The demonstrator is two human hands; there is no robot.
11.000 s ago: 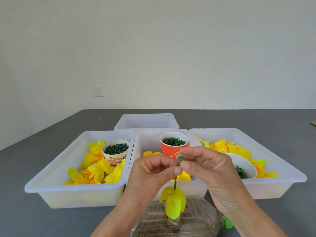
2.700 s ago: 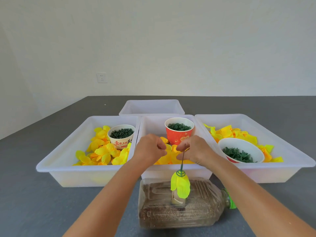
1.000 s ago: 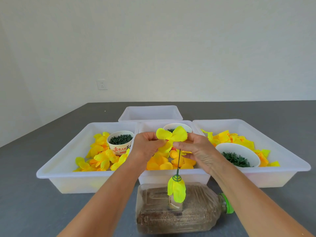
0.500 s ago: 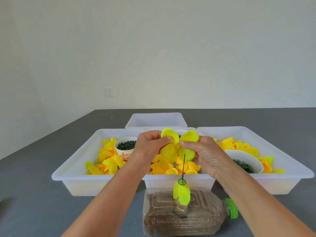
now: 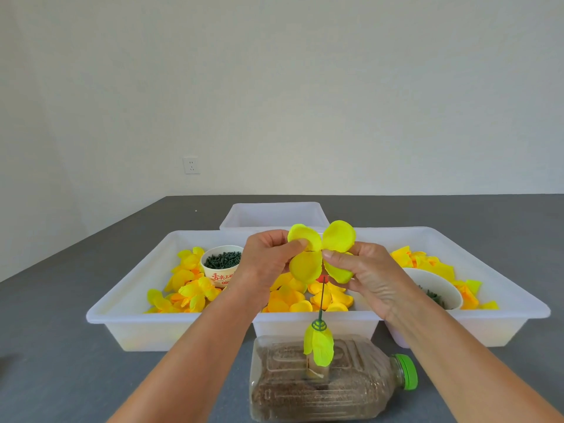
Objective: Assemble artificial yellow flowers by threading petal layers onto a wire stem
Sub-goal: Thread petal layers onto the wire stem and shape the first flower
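Head view: petal layer (image 5: 321, 252), four yellow lobes, thin soft fabric, light and floppy, so you want to hold it close to the centre hole, not by the lobe tips. Your left hand (image 5: 268, 261) pinches its left lobes, your right hand (image 5: 367, 274) pinches the right side, fingers closed on it from both sides. It sits up between both hands, above the green wire stem (image 5: 321, 296), which looks thin and bendy. Stem stands in a sand-filled plastic bottle (image 5: 329, 383) on the worktop (image 5: 61, 361); a folded yellow bud (image 5: 319, 345) is already on it.

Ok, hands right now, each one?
Left hand: pinching the yellow petal layer.
Right hand: pinching the same petal layer, over the wire stem.
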